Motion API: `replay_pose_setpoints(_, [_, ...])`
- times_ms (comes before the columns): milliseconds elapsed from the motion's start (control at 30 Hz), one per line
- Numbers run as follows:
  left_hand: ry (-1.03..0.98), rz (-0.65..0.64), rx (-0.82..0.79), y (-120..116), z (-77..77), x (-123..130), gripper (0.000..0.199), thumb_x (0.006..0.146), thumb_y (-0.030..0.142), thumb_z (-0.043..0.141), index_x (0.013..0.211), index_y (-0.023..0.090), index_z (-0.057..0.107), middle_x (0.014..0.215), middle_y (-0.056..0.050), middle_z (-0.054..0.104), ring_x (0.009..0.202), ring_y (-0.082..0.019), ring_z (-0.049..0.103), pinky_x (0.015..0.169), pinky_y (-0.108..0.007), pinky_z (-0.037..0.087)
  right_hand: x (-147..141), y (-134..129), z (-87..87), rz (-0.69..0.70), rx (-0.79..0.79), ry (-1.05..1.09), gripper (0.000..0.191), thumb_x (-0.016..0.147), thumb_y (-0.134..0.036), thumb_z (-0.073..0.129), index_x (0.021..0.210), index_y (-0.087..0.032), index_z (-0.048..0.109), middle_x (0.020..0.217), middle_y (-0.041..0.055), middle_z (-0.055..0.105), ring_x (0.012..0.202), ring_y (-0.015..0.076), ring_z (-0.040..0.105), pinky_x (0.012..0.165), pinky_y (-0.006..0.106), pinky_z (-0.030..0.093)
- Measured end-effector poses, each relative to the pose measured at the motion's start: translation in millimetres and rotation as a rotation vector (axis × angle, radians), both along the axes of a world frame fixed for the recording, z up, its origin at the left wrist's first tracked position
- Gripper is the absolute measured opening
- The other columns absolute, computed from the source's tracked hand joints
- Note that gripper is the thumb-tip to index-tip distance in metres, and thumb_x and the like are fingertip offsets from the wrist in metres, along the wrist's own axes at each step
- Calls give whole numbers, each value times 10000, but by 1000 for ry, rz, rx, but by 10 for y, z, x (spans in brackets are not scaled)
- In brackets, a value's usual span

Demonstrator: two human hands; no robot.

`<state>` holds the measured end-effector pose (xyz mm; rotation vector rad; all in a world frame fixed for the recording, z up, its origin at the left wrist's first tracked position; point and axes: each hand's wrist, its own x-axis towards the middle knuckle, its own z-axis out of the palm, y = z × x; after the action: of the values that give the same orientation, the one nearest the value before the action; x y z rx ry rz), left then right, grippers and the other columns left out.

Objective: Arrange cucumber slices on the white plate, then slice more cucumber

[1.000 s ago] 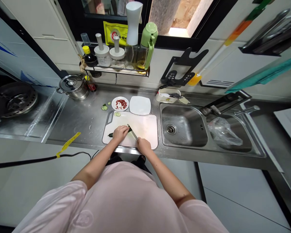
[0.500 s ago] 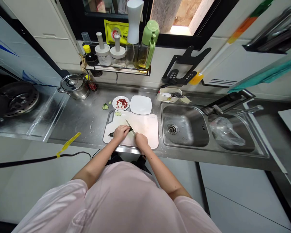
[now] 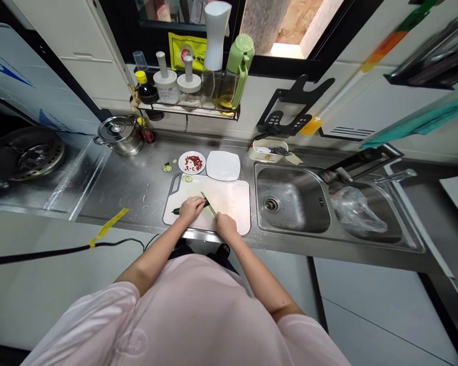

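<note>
The left hand [image 3: 193,207] curves over the cucumber [image 3: 176,211], its fingers drawn together and pressing it down on the near half of the cutting board [image 3: 234,203], while the right hand [image 3: 226,225] is wrapped around the handle of the knife [image 3: 210,204]. The blade slants across the cucumber's right end, just beside the left fingertips; whether it has bitten into the skin is too small to tell. That closeness looks like the chief danger: should the round cucumber roll, or a fingertip lie flat instead of tucked under, the edge could nick it. A loose hold might also give uneven slices, and a wet board or counter could let things slip. Thin slices [image 3: 187,178] lie by the board's far left corner, where a wide sweep might push them off. The near edge of the board sits close to the counter's [image 3: 132,190] front edge, so the right hand has little room to draw back at counter height. There is more room on the right half of the board. Beyond the far edge, a round plate [image 3: 180,164] of red pieces and a square plate [image 3: 223,165] limit forward reach; the sink [image 3: 297,221] begins just right of the board, and open steel stretches left.
</note>
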<state>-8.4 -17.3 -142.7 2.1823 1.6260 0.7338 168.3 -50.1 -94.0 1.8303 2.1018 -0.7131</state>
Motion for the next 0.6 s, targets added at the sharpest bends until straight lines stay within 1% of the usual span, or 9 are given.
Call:
replay_pose_setpoints(100, [-1, 1, -6, -1, -6, -1, 204, 902, 288, 506, 989, 247, 687, 997, -19, 688, 941, -159, 598, 848, -290, 459, 71, -82, -23, 5, -4, 1, 265, 932, -188, 352, 1078, -146, 570, 983, 147, 664, 940, 222, 638, 773, 297, 436])
replay_pose_setpoints(167, [2, 3, -10, -2, -11, -2, 203, 900, 285, 510, 994, 248, 686, 1002, -21, 688, 949, -162, 598, 856, -293, 459, 72, -84, -31, 2, 3, -1, 260, 930, -190, 353, 1065, -147, 571, 975, 145, 667, 926, 225, 642, 759, 297, 439])
replay_pose_setpoints(300, [-2, 8, -9, -2, -22, -1, 202, 897, 276, 513, 996, 250, 686, 1009, -20, 688, 948, -163, 600, 859, -294, 461, -27, 34, -16, 7, 24, 7, 261, 913, -154, 353, 1048, -146, 575, 963, 140, 670, 915, 230, 646, 733, 293, 445])
replay_pose_setpoints(467, [-2, 9, 9, 1, -21, -5, 200, 897, 274, 511, 989, 250, 686, 1004, -20, 688, 943, -161, 601, 862, -295, 460, -171, 227, 27, 10, 23, 21, 290, 906, -136, 339, 1070, -139, 578, 1013, 146, 666, 951, 233, 641, 740, 290, 450])
replay_pose_setpoints(600, [4, 2, 5, 2, -12, -9, 200, 898, 275, 508, 987, 247, 685, 999, -21, 687, 940, -159, 601, 859, -294, 461, -184, 261, 41, 18, 23, 34, 294, 912, -143, 340, 1082, -139, 579, 1031, 141, 663, 969, 225, 636, 762, 282, 447])
